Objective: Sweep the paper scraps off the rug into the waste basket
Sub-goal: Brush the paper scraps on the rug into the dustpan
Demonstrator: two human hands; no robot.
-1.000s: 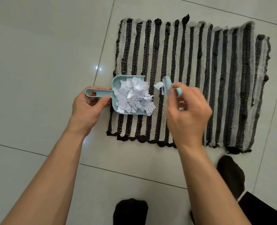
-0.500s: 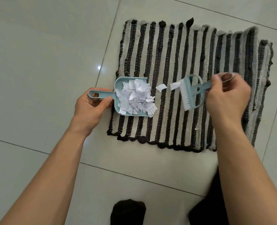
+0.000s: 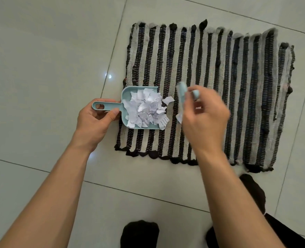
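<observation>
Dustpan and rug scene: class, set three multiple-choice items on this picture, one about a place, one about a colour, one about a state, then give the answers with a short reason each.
1. Where does the dustpan sit?
A. on the left part of the rug
B. off the rug on the tiles
C. at the rug's far right edge

2. What colour is the dustpan?
A. red
B. pale blue
C. black

3. What state is the dustpan in?
A. empty
B. upside down
C. heaped with paper scraps

Answers:
1 A, its scoop lies on the rug's left stripes, handle held by the left hand.
2 B, its handle and walls show pale blue, like the brush in the right hand.
3 C, white torn pieces pile up inside it, with a few at its open mouth.
</observation>
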